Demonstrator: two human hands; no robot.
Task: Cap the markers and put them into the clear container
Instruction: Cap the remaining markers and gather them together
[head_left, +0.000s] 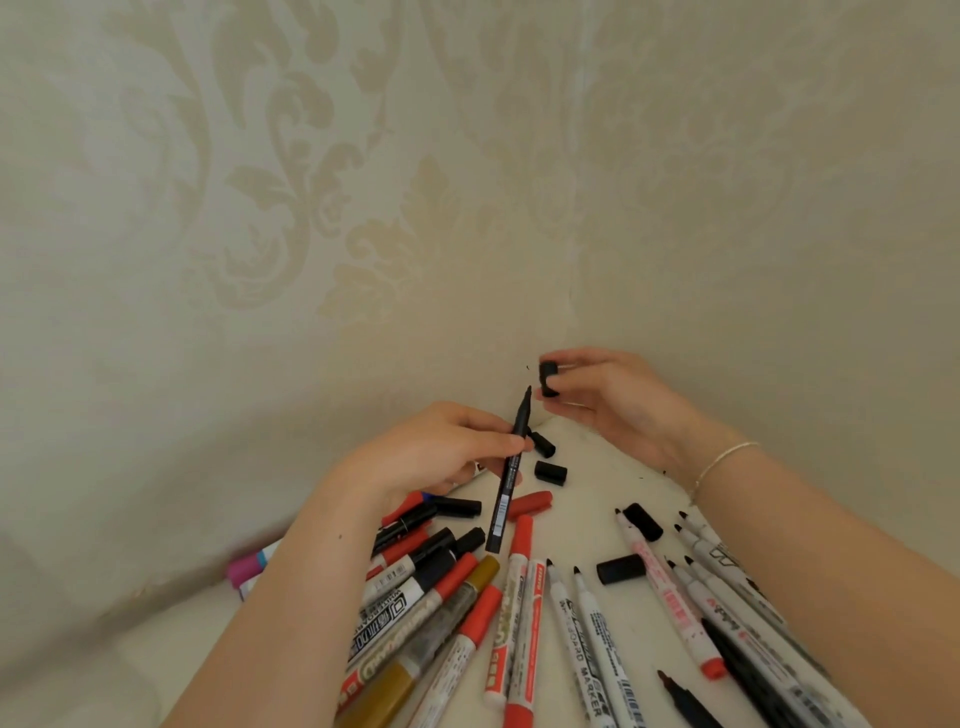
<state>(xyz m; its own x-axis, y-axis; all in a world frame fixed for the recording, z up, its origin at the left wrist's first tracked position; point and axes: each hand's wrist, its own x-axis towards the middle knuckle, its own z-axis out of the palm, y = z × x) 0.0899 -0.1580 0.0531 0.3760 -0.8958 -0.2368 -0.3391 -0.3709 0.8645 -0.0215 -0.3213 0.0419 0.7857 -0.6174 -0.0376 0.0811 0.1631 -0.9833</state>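
Fingers (511, 441) of the left hand (436, 452) are pinching a black marker (508, 478), tip aimed at one o'clock. Right hand (613, 400) is gripping its black cap (548, 379) just beyond the tip, seemingly for capping. No clear container is showing.

My left hand (441, 447) is at the frame centre, fingers curled and pinching. My right hand (608, 400) is up right of it, thumb and fingertips pinched together.

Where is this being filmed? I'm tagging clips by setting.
Probably a home room: damask-patterned wallpaper meets in a corner above a pale tabletop strewn with markers and loose caps.
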